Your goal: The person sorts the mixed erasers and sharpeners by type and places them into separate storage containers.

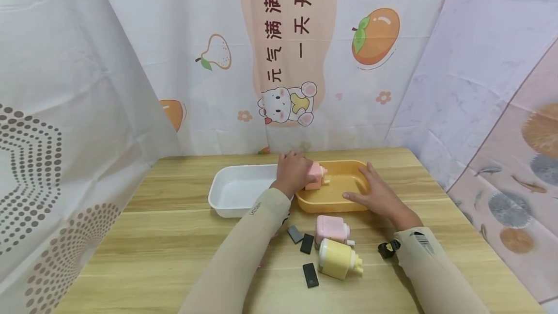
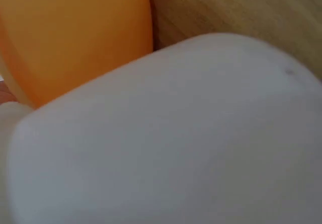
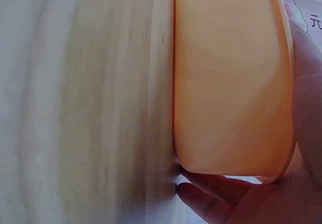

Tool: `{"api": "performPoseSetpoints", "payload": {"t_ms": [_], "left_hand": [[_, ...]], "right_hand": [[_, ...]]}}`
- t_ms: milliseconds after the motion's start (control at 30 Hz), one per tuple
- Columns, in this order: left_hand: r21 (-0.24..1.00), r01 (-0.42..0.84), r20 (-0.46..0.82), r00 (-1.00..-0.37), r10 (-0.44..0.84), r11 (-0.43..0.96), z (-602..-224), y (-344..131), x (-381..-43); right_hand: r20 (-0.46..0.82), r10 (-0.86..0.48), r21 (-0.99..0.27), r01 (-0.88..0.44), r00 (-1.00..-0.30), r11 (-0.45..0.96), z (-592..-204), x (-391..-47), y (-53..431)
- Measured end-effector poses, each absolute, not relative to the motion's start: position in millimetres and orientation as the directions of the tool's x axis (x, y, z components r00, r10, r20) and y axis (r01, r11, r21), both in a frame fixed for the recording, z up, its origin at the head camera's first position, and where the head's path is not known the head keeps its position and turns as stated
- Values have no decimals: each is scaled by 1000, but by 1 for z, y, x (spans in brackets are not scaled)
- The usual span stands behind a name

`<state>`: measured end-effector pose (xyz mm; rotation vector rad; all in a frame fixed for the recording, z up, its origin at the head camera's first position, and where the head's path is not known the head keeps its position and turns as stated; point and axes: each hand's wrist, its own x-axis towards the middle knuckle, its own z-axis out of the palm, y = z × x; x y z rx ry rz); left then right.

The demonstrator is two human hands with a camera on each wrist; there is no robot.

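My left hand grips a salmon-pink hand-crank pencil sharpener over the left end of the orange tray. Most of that hand's fingers are hidden behind its back. The right hand holds the tray's right end. In the right wrist view its thumb side lies over the rim, and fingertips show beyond the end wall, close to the tabletop. A white tray stands left of the orange one; its blurred outer wall fills much of the left wrist view.
In front of the orange tray lie a light-pink sharpener and a yellow sharpener. Small dark rectangular blocks, one of them nearest me, lie beside them. Something pink shows at the left sleeve's edge. Printed curtains enclose the wooden table.
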<state>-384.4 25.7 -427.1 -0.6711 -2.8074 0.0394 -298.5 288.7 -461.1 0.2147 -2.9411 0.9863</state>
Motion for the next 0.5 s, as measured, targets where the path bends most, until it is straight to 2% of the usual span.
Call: {"api": "performPoseSetpoints", "payload": {"t_ms": [500], "left_hand": [[-124, 391, 253, -876, 410, 912, -427, 30, -380]], "right_hand": [[80, -129, -611, -151, -988, 777, -463, -300, 292]]}}
